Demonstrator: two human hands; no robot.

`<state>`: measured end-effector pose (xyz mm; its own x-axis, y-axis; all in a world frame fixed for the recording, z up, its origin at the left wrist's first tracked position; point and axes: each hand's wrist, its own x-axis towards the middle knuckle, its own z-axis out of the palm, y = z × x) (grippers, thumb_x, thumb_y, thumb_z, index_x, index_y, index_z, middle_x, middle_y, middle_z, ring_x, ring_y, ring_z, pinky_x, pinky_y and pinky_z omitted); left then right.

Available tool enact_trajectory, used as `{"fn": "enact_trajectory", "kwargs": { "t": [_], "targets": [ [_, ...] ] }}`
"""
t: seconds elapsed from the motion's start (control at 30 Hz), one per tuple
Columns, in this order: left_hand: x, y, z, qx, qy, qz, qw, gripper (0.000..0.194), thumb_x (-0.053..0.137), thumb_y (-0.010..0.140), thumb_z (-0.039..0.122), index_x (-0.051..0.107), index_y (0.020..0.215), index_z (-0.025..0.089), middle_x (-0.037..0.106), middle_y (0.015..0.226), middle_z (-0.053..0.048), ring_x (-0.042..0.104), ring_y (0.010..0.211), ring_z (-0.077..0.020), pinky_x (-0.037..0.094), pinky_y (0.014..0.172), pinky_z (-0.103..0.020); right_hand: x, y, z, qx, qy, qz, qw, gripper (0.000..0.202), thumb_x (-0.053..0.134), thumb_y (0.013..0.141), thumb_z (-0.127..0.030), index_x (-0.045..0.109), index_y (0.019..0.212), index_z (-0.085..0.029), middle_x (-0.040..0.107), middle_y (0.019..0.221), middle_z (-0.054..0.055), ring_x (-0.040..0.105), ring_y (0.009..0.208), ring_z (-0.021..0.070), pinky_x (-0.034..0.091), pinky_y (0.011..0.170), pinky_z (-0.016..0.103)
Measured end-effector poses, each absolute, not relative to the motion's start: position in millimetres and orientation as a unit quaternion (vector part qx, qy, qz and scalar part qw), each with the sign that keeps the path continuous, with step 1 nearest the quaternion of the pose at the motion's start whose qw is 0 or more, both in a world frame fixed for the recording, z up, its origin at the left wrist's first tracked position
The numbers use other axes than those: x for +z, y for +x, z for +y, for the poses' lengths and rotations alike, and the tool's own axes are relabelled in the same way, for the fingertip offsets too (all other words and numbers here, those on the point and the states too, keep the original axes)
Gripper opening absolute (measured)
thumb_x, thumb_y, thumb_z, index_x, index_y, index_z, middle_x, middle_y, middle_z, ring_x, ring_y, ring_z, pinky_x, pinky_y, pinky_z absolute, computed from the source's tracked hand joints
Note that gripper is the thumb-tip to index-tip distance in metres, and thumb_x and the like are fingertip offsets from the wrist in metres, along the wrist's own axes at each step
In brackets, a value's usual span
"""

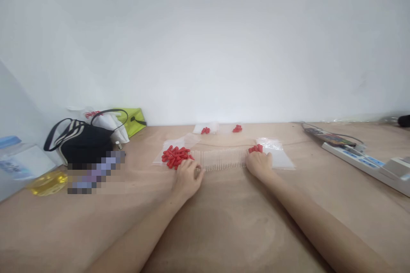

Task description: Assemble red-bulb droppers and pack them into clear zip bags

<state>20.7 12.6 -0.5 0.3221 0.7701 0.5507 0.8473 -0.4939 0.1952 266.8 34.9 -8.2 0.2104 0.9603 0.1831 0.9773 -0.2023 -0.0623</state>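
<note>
A row of thin clear sticks [221,159] lies side by side on the wooden table. My left hand [188,179] rests at the row's left end with curled fingers, just in front of a heap of red pieces [175,155] on white sheets; what its fingertips hold, if anything, is too small to tell. At the right end, my right hand [259,163] is closed beside a few red pieces [256,148], and its fingertips are hidden. White sheets with clear film [282,158] lie under and beyond this hand.
Two small red clusters [205,130] [237,129] lie at the back by the wall. A black bag [88,143], a green bag [133,123] and a yellow-liquid bottle [48,182] stand left. At right are a phone [333,136] and a power strip [361,163].
</note>
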Motion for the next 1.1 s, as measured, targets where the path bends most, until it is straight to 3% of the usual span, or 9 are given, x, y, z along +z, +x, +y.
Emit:
{"fn": "enact_trajectory", "kwargs": {
  "t": [0.13, 0.27, 0.47, 0.6, 0.77, 0.97, 1.1],
  "targets": [
    [10.0, 4.2, 35.7, -0.267, -0.777, -0.551, 0.144, 0.014, 0.057, 0.071, 0.029, 0.058, 0.079, 0.018, 0.056, 0.085, -0.007, 0.047, 0.083, -0.0249, 0.037, 0.073, -0.037, -7.6, 273.4, 21.5, -0.088, -0.768, -0.625, 0.109, 0.031, 0.030, 0.083, -0.021, 0.058, 0.082, -0.008, 0.062, 0.083, 0.019, 0.056, 0.081, 0.0271, 0.029, 0.070, 0.037],
    [12.3, -1.8, 50.1, -0.208, -0.797, -0.541, 0.170, 0.018, 0.058, 0.071, 0.036, 0.059, 0.077, 0.019, 0.056, 0.088, -0.007, 0.047, 0.087, -0.0266, 0.035, 0.073, -0.038, -17.7, 283.8, -1.7, -0.153, -0.697, -0.673, 0.193, 0.022, 0.032, 0.082, -0.024, 0.051, 0.077, -0.014, 0.060, 0.074, 0.011, 0.054, 0.077, 0.0234, 0.030, 0.067, 0.033],
    [4.0, -2.1, 60.0, -0.207, -0.813, -0.500, 0.216, 0.010, 0.052, 0.076, 0.024, 0.059, 0.074, 0.017, 0.060, 0.088, -0.008, 0.050, 0.086, -0.0254, 0.035, 0.075, -0.040, -37.3, 289.6, -18.6, -0.136, -0.604, -0.714, 0.326, 0.019, 0.029, 0.083, -0.027, 0.040, 0.070, -0.020, 0.052, 0.065, 0.005, 0.049, 0.063, 0.0197, 0.033, 0.059, 0.030],
    [3.3, 0.6, 56.2, -0.304, -0.813, -0.442, 0.225, 0.014, 0.045, 0.081, 0.019, 0.059, 0.078, 0.016, 0.061, 0.083, -0.008, 0.052, 0.082, -0.0238, 0.038, 0.074, -0.038, -39.9, 285.6, -13.5, -0.076, -0.563, -0.714, 0.410, 0.017, 0.028, 0.084, -0.028, 0.035, 0.070, -0.021, 0.045, 0.061, 0.003, 0.045, 0.056, 0.0175, 0.035, 0.053, 0.029],
    [3.3, 17.9, 26.5, -0.456, -0.809, -0.360, 0.090, 0.016, 0.040, 0.086, 0.023, 0.054, 0.084, 0.016, 0.059, 0.082, -0.007, 0.055, 0.082, -0.0187, 0.044, 0.074, -0.032, -38.3, 283.3, -12.0, -0.028, -0.533, -0.720, 0.443, 0.014, 0.030, 0.084, -0.026, 0.039, 0.075, -0.021, 0.047, 0.060, 0.003, 0.046, 0.053, 0.0170, 0.037, 0.049, 0.029],
    [-7.4, 40.3, 5.2, -0.393, -0.820, -0.368, -0.194, 0.012, 0.045, 0.081, 0.018, 0.051, 0.091, 0.016, 0.060, 0.083, -0.004, 0.059, 0.076, -0.0149, 0.048, 0.068, -0.028, -40.4, 280.8, -12.9, 0.002, -0.492, -0.745, 0.450, 0.027, 0.032, 0.081, -0.016, 0.049, 0.102, -0.017, 0.058, 0.087, 0.010, 0.055, 0.081, 0.0205, 0.044, 0.070, 0.035],
    [-4.1, 42.6, 4.5, -0.319, -0.853, -0.351, -0.219, 0.028, 0.045, 0.076, 0.008, 0.052, 0.101, 0.017, 0.061, 0.091, -0.005, 0.058, 0.083, -0.0156, 0.046, 0.076, -0.030, -41.1, 279.7, -13.9, 0.012, -0.487, -0.765, 0.421, 0.029, 0.031, 0.079, -0.010, 0.053, 0.095, -0.017, 0.058, 0.084, 0.010, 0.055, 0.080, 0.0199, 0.044, 0.071, 0.035]
  ]
}}
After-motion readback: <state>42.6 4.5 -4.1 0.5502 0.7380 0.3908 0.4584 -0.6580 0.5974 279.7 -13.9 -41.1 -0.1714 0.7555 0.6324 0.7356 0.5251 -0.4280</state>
